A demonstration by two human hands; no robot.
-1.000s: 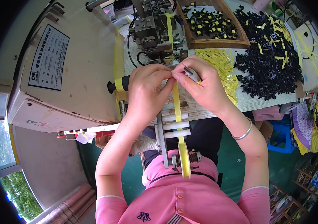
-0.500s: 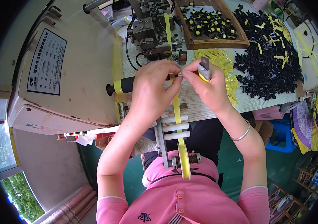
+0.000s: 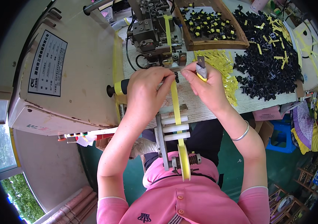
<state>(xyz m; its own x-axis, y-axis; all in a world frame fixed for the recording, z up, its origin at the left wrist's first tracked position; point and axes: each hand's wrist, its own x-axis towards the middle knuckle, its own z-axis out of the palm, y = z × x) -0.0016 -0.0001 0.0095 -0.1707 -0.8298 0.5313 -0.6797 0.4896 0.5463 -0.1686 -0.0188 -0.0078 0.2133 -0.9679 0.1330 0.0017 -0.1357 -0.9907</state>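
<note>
My left hand [image 3: 144, 87] is closed in a pinch over the yellow tape [image 3: 176, 100], just in front of the small press machine [image 3: 149, 35]. At its fingertips sits a small black plastic part [image 3: 176, 77]. To the right of it, my right hand [image 3: 210, 87] is curled around a knife [image 3: 201, 69] with a flat dark blade, a grey wrapped neck and a yellow patch. Its thumb and forefinger come together near the press's front; anything between them is too small to make out. The tape runs from a reel [image 3: 184, 164] over white rollers [image 3: 175, 128] toward the press.
Loose yellow strips [image 3: 220, 65] lie right of the press, beside a heap of black parts [image 3: 267, 59]. A wooden tray [image 3: 215, 44] behind holds black parts with yellow tape. A large beige machine housing [image 3: 73, 74] stands left. Below the table's right side is a blue stool [image 3: 281, 136].
My hands have drawn apart; the left has shifted left and slightly toward me. The black part now shows at its fingertips. The knife's blade has tilted a little.
</note>
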